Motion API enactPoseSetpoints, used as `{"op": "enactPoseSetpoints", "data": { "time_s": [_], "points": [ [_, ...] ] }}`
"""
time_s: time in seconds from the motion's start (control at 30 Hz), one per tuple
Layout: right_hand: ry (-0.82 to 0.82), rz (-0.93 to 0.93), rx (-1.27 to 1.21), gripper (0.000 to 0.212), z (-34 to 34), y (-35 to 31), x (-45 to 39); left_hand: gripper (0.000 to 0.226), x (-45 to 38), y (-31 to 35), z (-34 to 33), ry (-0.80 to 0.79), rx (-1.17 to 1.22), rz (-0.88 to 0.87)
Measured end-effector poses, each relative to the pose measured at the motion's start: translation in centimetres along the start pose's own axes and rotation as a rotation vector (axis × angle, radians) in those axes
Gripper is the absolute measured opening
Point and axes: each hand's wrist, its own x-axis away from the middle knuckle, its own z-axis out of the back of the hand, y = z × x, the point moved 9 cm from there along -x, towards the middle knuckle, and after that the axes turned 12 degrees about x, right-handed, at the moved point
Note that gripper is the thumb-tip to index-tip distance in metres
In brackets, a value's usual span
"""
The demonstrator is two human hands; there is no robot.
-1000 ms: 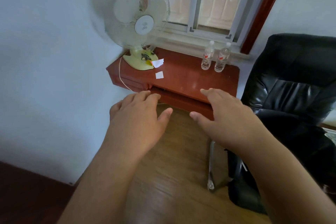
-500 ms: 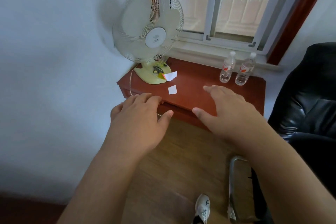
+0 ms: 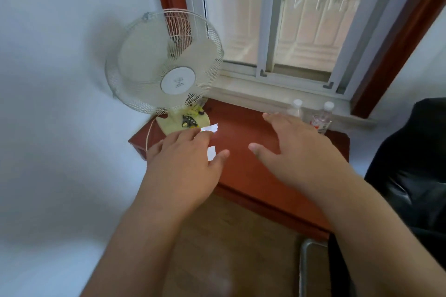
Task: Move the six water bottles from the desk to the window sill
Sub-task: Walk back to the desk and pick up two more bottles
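Two clear water bottles with white caps and red labels stand at the back right of the red-brown desk (image 3: 243, 142), just below the pale window sill (image 3: 260, 94). The left bottle (image 3: 296, 109) is partly hidden by my right hand (image 3: 299, 152); the right bottle (image 3: 323, 118) shows in full. My right hand hovers over the desk with fingers spread, empty, its fingertips close to the left bottle. My left hand (image 3: 185, 164) floats open over the desk's left part, near the fan's base, holding nothing.
A cream table fan (image 3: 166, 67) stands on the desk's left back corner, with two white paper scraps (image 3: 210, 128) beside its base. A black leather chair (image 3: 410, 176) fills the right side. The sill runs under a sliding window. Wooden floor lies below.
The view has closed in on the desk and window. Both hands have advanced forward over the desk top, the right one reaching up to the left bottle.
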Motion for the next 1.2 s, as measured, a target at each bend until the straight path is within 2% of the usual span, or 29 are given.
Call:
{"op": "enactPoseSetpoints", "data": {
  "time_s": [0.33, 0.47, 0.83, 1.03, 1.2],
  "points": [
    [-0.009, -0.278, 0.042, 0.066, -0.6, 11.2, -5.6, 0.061, -12.0, 9.0, -5.9, -0.107, 0.065, -0.247],
    [-0.015, -0.403, 0.057, 0.071, -0.8, 14.6, -8.9, 0.061, -17.8, 11.5, -7.7, -0.13, 0.097, -0.344],
    [0.022, -0.621, 0.079, 0.074, -2.6, 18.5, -17.1, 0.064, -30.8, 15.0, -11.6, -0.226, 0.111, -0.588],
    [-0.024, -0.65, 0.069, 0.074, -3.7, 20.6, -19.6, 0.059, -33.6, 16.2, -13.4, -0.25, 0.123, -0.619],
    [-0.042, -0.625, 0.054, 0.074, -4.4, 22.8, -21.8, 0.06, -35.8, 16.9, -15.4, -0.268, 0.111, -0.562]
  ]
}}
